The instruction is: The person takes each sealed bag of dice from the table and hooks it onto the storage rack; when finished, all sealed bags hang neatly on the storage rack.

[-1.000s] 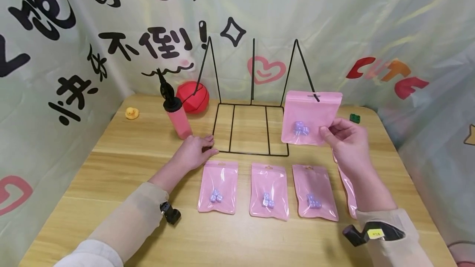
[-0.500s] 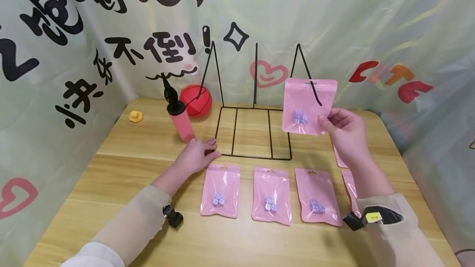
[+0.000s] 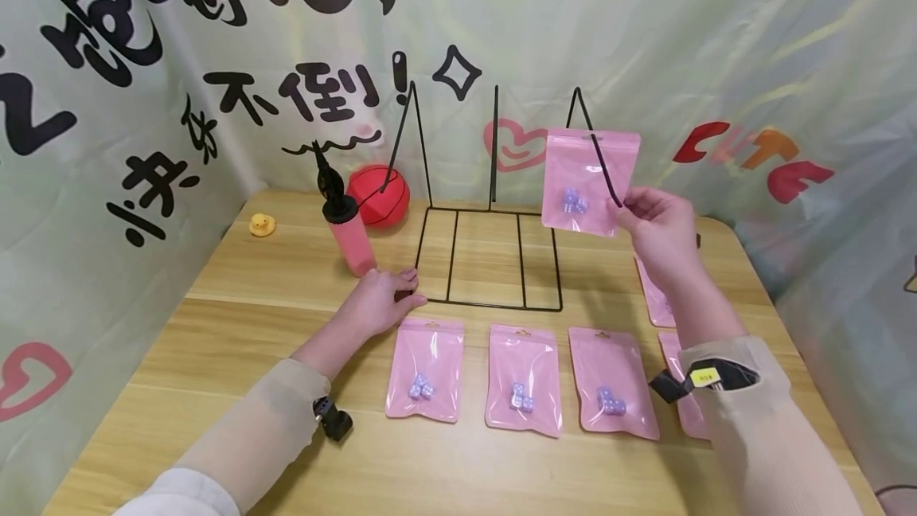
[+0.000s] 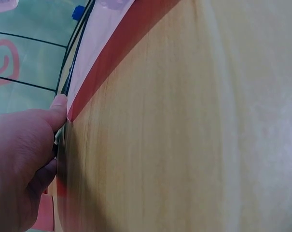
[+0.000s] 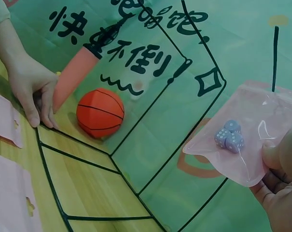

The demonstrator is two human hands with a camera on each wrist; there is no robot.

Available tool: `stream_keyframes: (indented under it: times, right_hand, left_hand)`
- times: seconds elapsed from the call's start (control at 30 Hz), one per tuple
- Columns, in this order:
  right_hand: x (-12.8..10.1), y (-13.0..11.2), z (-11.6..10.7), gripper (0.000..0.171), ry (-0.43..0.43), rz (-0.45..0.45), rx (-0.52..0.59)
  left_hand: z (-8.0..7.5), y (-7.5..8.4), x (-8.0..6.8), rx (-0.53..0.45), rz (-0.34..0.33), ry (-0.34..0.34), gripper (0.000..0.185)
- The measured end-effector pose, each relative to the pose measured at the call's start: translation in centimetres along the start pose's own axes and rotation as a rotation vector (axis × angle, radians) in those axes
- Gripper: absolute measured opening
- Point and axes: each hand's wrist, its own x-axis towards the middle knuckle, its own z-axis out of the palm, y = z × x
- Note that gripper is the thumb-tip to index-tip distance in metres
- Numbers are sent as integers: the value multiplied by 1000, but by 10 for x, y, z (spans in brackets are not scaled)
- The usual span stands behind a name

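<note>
My right hand (image 3: pixel 661 233) pinches a pink zip bag (image 3: pixel 566 173) by its lower right edge, thumb in front. Purple dice (image 5: pixel 229 136) show through the bag. The right prong of a black wire rack (image 3: pixel 524 259) passes through the bag's hang hole, its tip standing out in front near my fingers. With thumb and fingers, my left hand (image 3: pixel 376 301) holds the front left corner of the rack's base. In the left wrist view that hand (image 4: pixel 25 150) is at the left edge, close to another pink bag.
Pink bags with dice, one left (image 3: pixel 425 357), one middle (image 3: pixel 523 365) and one right (image 3: pixel 612 369), lie before the rack. More (image 3: pixel 653 293) are partly behind my right arm. Behind stand a pink pump (image 3: pixel 349 237), a red ball (image 3: pixel 380 196) and a yellow toy duck (image 3: pixel 262 224).
My right hand has moved up and back, sliding the pink bag farther along the prong. The left hand stays at the rack's corner. The head view has shifted slightly.
</note>
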Motion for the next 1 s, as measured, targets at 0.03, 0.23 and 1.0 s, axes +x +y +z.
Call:
stream_keyframes:
  times: [0.03, 0.23, 1.0]
  right_hand:
    - [2, 0, 0, 20, -4, 2, 8]
    - [15, -1, 3, 21, -11, 33, 23]
    - [39, 0, 2, 24, 17, 97, -34]
  left_hand:
    - [0, 0, 0, 2, -2, -1, 47]
    - [1, 0, -1, 10, -2, 0, 46]
    - [3, -3, 0, 20, 1, -2, 48]
